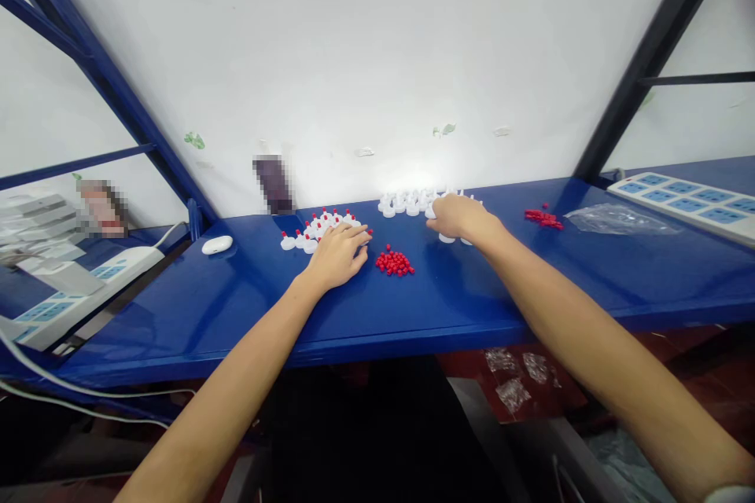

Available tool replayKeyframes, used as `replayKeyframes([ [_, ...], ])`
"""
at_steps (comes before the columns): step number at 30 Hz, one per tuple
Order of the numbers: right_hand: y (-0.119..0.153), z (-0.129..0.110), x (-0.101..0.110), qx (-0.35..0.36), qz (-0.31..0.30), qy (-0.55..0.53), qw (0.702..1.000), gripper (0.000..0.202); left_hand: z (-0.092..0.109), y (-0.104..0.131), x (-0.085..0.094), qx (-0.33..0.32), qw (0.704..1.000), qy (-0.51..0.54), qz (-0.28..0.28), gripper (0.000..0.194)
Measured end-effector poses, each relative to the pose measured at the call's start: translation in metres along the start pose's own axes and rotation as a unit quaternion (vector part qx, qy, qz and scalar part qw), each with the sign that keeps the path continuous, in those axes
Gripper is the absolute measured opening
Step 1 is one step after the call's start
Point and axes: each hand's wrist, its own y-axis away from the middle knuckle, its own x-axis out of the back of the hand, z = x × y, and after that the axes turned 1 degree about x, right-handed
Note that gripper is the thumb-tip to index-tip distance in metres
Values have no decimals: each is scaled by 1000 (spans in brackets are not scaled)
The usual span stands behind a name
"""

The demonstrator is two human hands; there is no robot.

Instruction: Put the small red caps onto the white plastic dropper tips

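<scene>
While the left hand (pixel 337 255) is resting over red-tipped white nozzle caps (pixel 310 246) and the right hand (pixel 461 216) is curling among plain nozzle caps (pixel 413 208), grips too hidden to tell, a sideways drag could be toppling them or scattering the loose red tips (pixel 395 262) heaped between.
</scene>
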Motion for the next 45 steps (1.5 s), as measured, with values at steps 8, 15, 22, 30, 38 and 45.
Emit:
replayKeyframes([
  [8,-1,-17,-13,108,26,-24,994,32,0,2,3,54,998,-7,-19,37],
  [15,-8,-34,-30,183,153,-141,961,31,-5,0,1,89,994,56,27,42],
  [22,-16,-36,-41,199,179,-207,941,25,-6,2,-2,78,996,30,28,39],
  [30,-9,-45,-42,218,185,-275,918,20,-9,4,2,81,995,-16,59,33],
  [38,5,-65,-42,335,185,-450,807,16,-3,2,9,1,995,93,47,37],
  [45,8,-67,-39,315,167,-481,801,16,-1,3,9,8,988,148,53,42],
])
